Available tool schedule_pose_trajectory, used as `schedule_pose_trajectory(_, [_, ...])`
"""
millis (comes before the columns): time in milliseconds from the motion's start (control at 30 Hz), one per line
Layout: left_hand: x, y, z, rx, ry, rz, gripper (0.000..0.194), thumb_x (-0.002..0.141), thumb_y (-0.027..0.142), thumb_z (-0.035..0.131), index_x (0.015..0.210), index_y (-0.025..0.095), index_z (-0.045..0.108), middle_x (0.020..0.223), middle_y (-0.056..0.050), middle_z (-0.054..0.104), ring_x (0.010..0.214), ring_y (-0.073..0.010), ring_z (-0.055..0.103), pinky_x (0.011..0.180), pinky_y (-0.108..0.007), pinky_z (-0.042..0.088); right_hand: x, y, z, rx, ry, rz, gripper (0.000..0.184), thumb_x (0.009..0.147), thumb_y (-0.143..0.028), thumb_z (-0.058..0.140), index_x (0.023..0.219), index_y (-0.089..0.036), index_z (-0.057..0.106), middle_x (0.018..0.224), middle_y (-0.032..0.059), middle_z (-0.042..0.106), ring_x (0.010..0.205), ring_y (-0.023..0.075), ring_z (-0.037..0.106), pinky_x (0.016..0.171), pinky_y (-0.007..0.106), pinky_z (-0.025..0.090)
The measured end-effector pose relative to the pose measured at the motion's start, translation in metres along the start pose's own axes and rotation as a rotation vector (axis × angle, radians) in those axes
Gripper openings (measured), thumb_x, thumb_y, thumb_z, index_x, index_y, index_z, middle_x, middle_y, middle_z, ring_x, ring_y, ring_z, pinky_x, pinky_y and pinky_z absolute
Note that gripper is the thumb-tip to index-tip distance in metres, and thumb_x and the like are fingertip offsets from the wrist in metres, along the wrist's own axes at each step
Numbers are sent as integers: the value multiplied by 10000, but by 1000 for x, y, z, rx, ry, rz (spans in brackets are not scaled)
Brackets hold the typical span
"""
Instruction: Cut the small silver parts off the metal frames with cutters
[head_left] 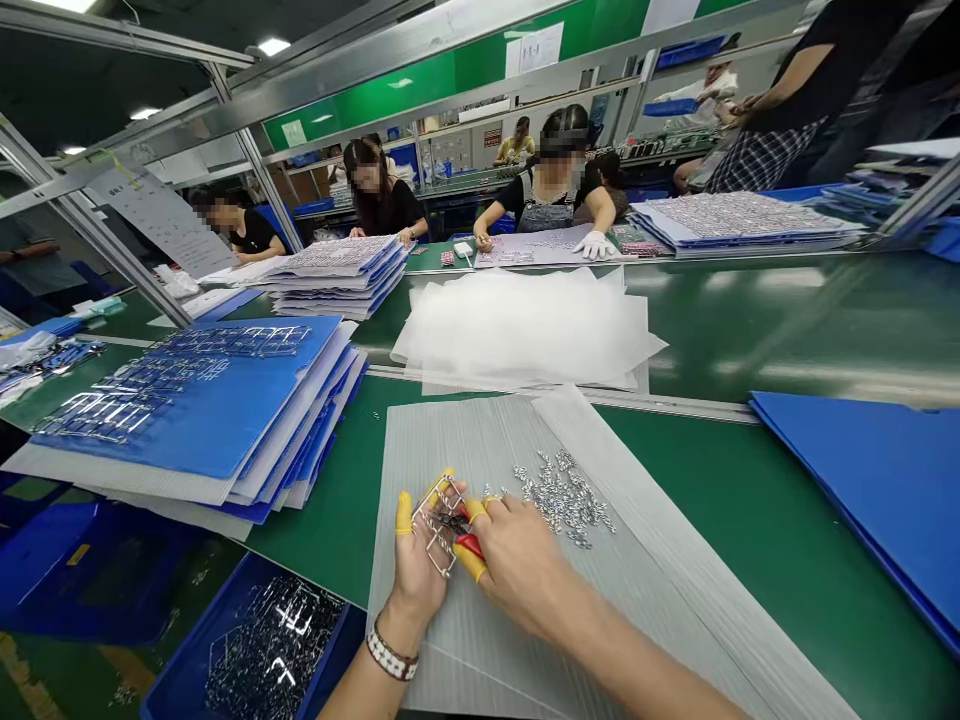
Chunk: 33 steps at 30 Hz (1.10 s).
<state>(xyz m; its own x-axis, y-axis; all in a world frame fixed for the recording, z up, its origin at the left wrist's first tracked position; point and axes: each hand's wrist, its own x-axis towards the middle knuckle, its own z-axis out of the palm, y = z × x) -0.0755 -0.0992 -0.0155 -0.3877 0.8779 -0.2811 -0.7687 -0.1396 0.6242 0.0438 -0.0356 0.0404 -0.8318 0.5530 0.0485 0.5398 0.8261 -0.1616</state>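
Observation:
My left hand [421, 565], with yellow finger cots on some fingers, holds a small shiny metal wire frame [441, 540] tilted in its palm. Red-handled pliers [469, 546] are gripped in my right hand [517, 550], which also wears yellow cots. The dark jaws of the pliers meet the middle of the metal frame; exactly what they pinch is too small to tell. Just beyond my right hand, a pile of small silvery metal pieces [566, 495] lies spread on a pale grey foam sheet [442, 430].
On the left stands a stack of blue and white sheets [225, 420] bearing metal frames. Below it, a blue bin [191, 655] holds many metal parts. White sheets [517, 330] lie ahead, blue boards [862, 470] at right. Several people sit across the green table [787, 320].

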Motion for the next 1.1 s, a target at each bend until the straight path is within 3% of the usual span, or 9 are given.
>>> schedule_pose_trajectory(267, [-1, -7, -4, 56, -1, 33, 564, 865, 549, 360, 1151, 141, 625, 1165, -131, 642, 1148, -280, 528, 982, -400, 386, 0, -6, -7, -33, -52, 5, 240, 864, -355, 511, 934, -145, 605, 865, 122, 624, 818, 285, 568, 690, 378, 373])
schedule_pose_trajectory(1100, [2, -10, -10, 178, 18, 135, 565, 840, 586, 392, 1182, 192, 609, 1196, -110, 625, 1169, -275, 510, 1033, -410, 335, 2, -7, -13, -14, -129, 14, 389, 881, -395, 469, 1113, -111, 599, 918, 151, 636, 843, 284, 573, 708, 375, 377])
